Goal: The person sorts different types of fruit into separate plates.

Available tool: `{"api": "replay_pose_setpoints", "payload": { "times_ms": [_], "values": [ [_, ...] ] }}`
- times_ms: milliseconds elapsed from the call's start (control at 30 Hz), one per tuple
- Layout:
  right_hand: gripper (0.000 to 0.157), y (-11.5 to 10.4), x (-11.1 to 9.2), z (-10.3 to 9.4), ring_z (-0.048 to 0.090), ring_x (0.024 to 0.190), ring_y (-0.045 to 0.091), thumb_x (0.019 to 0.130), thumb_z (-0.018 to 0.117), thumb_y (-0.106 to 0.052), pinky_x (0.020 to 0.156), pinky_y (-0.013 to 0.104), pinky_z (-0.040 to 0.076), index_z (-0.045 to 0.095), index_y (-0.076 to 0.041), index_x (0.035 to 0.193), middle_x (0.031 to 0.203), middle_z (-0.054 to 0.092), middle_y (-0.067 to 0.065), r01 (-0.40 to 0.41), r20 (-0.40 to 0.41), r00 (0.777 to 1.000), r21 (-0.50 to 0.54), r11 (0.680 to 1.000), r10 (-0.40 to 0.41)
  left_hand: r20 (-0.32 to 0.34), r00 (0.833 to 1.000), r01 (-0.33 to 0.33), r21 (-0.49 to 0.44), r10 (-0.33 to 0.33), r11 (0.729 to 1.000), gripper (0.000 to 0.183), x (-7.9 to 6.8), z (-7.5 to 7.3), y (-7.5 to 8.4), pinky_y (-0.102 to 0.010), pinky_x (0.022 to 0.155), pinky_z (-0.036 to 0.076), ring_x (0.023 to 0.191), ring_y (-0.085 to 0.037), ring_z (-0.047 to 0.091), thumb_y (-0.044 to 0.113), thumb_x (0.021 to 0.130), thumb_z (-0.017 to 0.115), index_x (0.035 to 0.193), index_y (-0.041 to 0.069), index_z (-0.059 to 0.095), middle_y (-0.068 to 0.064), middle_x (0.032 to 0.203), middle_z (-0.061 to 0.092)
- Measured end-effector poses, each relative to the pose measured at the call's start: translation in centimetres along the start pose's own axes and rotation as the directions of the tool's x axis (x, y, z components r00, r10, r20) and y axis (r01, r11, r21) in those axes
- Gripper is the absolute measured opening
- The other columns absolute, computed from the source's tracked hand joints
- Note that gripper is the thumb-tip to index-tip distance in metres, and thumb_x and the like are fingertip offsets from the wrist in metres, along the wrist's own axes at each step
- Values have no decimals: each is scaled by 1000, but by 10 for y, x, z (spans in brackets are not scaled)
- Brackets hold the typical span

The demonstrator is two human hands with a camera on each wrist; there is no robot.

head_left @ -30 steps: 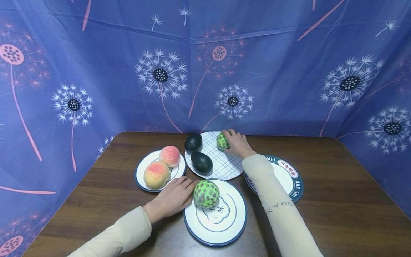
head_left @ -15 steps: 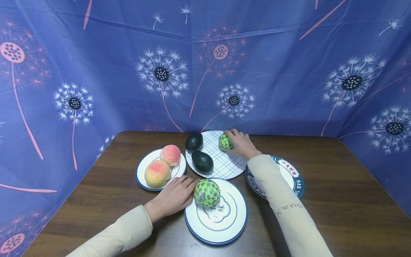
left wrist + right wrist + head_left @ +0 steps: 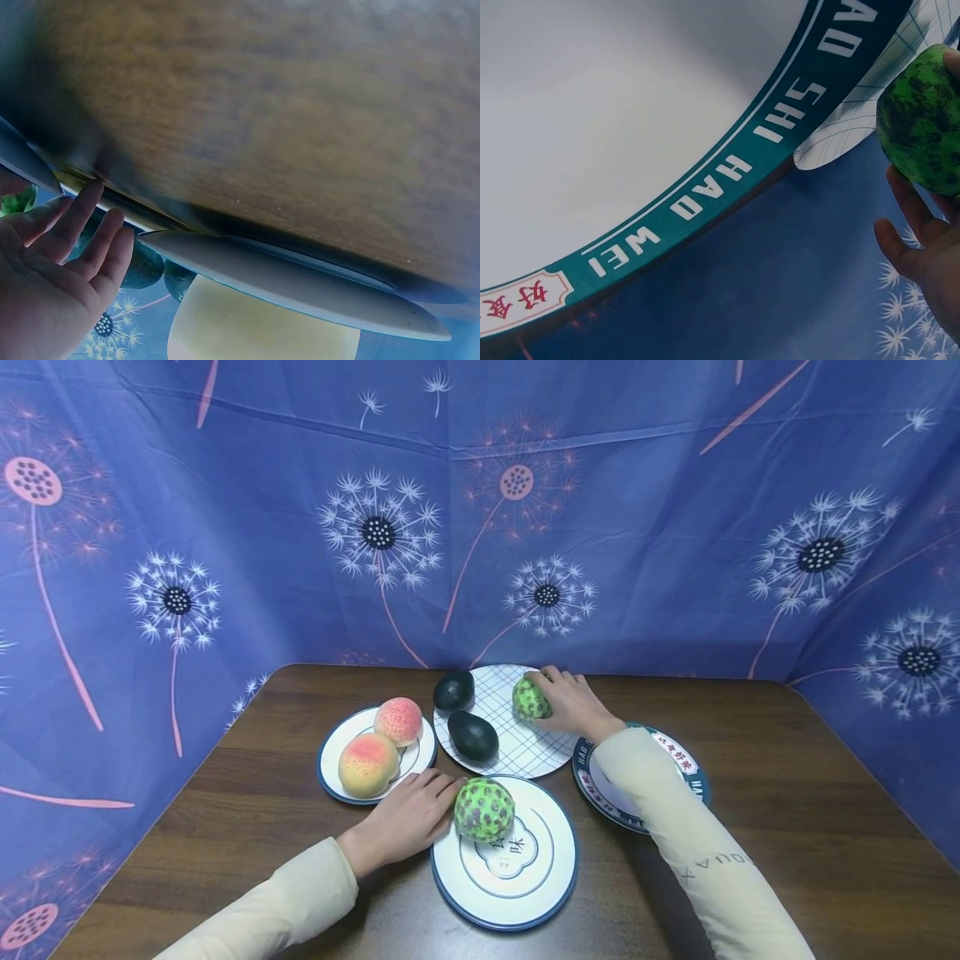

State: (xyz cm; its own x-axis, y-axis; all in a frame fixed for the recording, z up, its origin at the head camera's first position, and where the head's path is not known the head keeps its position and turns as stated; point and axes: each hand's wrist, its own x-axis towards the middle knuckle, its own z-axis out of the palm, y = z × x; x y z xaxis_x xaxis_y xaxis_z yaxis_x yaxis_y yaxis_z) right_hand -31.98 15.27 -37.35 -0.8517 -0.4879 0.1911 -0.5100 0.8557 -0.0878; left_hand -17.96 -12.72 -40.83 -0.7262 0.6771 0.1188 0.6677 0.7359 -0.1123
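Note:
My right hand [image 3: 573, 703] grips a round green fruit with dark spots [image 3: 529, 698] over the right part of the white plate with blue grid lines [image 3: 525, 752]. In the right wrist view, the thumb and fingers lie around this green fruit [image 3: 921, 124]. A second green spotted fruit [image 3: 483, 810] sits on the near white plate with a blue rim [image 3: 517, 897]. Beside it, at that plate's left edge, is my left hand [image 3: 408, 818]; its fingertips come close to the fruit. The left wrist view shows the left hand [image 3: 64, 274] with fingers extended, holding nothing.
Two dark green avocado-like fruits [image 3: 472, 737] lie on the left of the grid plate. Two peaches [image 3: 367, 766] sit on a smaller plate [image 3: 330, 768] at left. A green-rimmed lettered plate [image 3: 693, 777] lies under the right forearm. A blue dandelion-print cloth [image 3: 645, 527] hangs behind the table.
My right hand and the green fruit in it have shifted slightly right and toward me on the grid plate. The left hand stays at the near plate's edge.

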Motion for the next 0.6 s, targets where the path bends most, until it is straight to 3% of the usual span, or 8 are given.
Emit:
{"api": "replay_pose_setpoints", "payload": {
  "times_ms": [400,600],
  "values": [
    [81,-5,-20,-10,48,110,33,70,75,-35,94,54,36,36,-15,137,125,46,13,50,-22,999,11,999,-50,-29,1000,-5,-2,5,1000,46,-1,-1,0,-36,94,45,112,-18,52,34,90,51,130,11,49,-3,121,58],
    [81,-10,-32,-15,48,112,30,69,76,-35,96,54,36,37,-14,136,124,48,12,70,-29,997,31,997,-69,-2,1000,3,-9,-3,1000,47,-1,-2,1,-36,96,45,113,-18,51,34,90,50,131,12,48,-3,122,57]
  ]
}}
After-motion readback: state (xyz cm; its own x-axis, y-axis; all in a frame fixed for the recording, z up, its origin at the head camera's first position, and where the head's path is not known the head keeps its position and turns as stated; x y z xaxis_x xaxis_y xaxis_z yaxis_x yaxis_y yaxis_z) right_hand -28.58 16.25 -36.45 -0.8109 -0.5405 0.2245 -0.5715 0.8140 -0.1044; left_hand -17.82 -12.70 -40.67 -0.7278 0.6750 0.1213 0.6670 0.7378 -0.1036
